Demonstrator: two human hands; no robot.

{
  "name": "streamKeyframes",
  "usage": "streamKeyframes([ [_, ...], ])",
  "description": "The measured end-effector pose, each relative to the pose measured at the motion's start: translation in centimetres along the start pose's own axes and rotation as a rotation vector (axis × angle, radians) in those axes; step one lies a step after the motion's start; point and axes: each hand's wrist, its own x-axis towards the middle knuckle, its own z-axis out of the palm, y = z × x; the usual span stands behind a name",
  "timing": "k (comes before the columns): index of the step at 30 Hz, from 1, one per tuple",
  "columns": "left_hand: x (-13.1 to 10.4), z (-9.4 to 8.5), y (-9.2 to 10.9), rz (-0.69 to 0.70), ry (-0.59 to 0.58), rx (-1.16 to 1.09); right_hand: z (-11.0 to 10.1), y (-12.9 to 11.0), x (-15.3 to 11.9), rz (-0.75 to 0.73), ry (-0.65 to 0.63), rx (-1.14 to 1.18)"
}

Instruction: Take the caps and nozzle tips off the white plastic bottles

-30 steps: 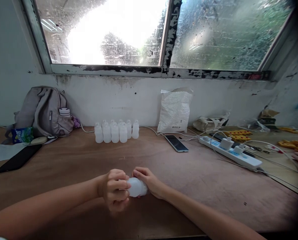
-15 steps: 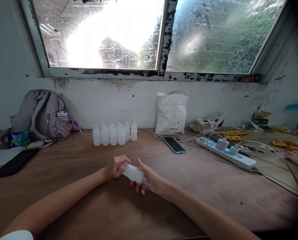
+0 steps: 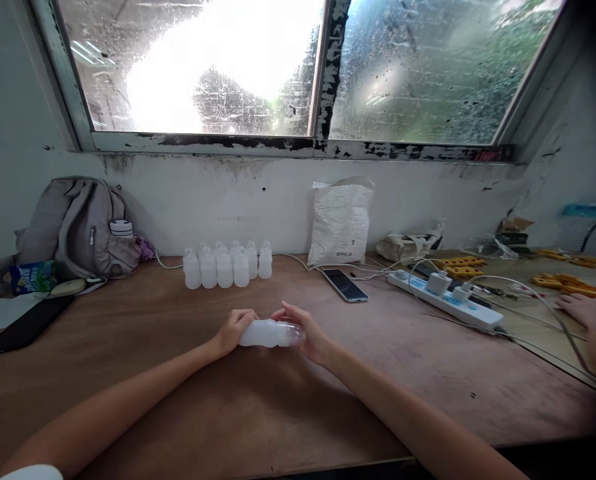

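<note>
Held level above the wooden table [image 3: 188, 413] is a frosted white plastic bottle [image 3: 264, 333] with a clear cap [image 3: 291, 334] on its right end. My left hand [image 3: 235, 331] is closed round the bottle's base end. At the other end, my right hand [image 3: 310, 335] grips the clear cap, its fingers partly hidden behind it. Beyond my hands, several similar bottles [image 3: 224, 268] with clear tops stand upright in a tight group near the wall.
At the left are a grey backpack [image 3: 73, 233] and a black tablet-like slab [image 3: 28, 325]. A phone [image 3: 345, 285], a white padded bag [image 3: 339, 223] and a power strip [image 3: 443, 303] with cables lie right of the bottles. Another person's hand [image 3: 581, 309] rests near yellow parts [image 3: 568, 284] at the far right.
The bottle has turned from slanting down to the right to lying level. My right hand has risen slightly and now sits at the cap. The view has shifted a little.
</note>
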Motion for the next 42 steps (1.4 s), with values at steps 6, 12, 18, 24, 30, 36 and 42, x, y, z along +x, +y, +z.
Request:
streamKeyframes([
  [6,-2.1,0.1,1.3,0.256,0.096,0.181,0.9,0.8,-1.2,-0.16,-0.054,-0.095],
  [12,-2.0,-0.7,-0.1,0.546,0.018,0.383,0.7,1.4,-0.8,0.03,-0.062,0.056],
  [18,-0.9,-0.9,0.3,0.484,-0.094,0.38,-0.3,-0.2,-0.1,0.052,0.002,0.397],
  [24,-0.9,-0.2,0.5,0.2,-0.187,0.194,0.0,-0.8,-0.4,-0.058,0.027,0.389],
  [30,-0.4,-0.3,-0.3,0.098,-0.142,0.085,0.3,0.0,0.0,-0.107,-0.015,0.363],
  [36,0.0,-0.3,-0.6,0.032,-0.146,-0.2,0.5,0.4,0.3,-0.212,-0.118,0.349],
  [42,0.0,-0.4,-0.6,0.038,-0.132,-0.192,1.6,0.8,-0.3,-0.266,-0.124,0.118],
])
